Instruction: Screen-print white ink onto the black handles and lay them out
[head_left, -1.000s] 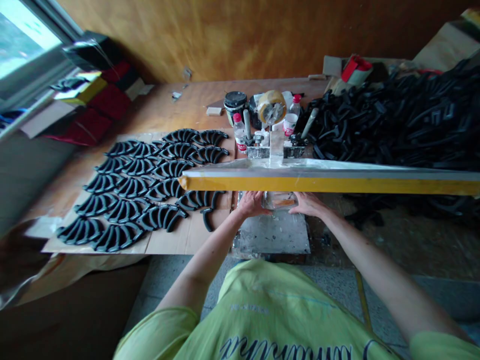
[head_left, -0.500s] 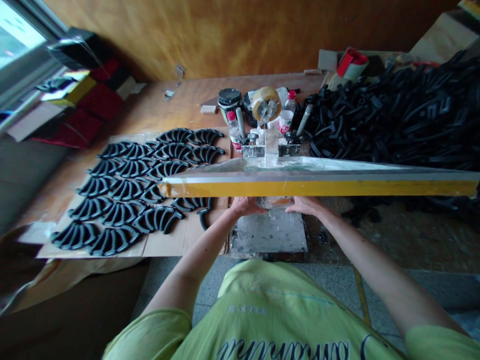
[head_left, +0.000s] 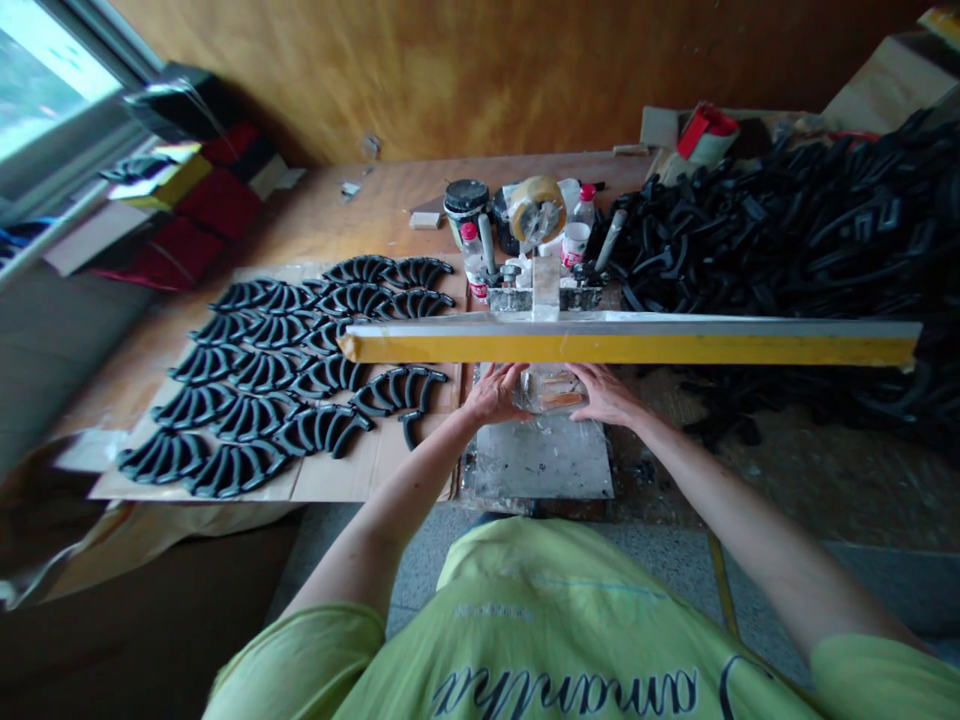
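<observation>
My left hand [head_left: 496,396] and my right hand [head_left: 606,396] reach under the raised edge of a printing screen frame [head_left: 637,345]. Between them lies a clear-taped block with orange-brown strips [head_left: 559,398], at the far end of a grey metal plate [head_left: 544,460]. Each hand has its fingers spread at one side of that block; some fingertips are hidden by the frame, and I cannot tell whether they touch it. A metal clamp bar [head_left: 581,298] stands behind the frame, with a roll of tape [head_left: 537,210] above it.
Rows of curved black handles [head_left: 247,410] lie on cardboard [head_left: 341,480] at left. A large heap of black parts [head_left: 780,230] fills the right. Behind the clamp stand a dark tub [head_left: 466,205], red-capped bottles [head_left: 473,262] and a paper cup [head_left: 575,243].
The frame's near edge has tipped up and away, so its upper face no longer shows and more of both hands and the block is visible. The whole view has shifted slightly.
</observation>
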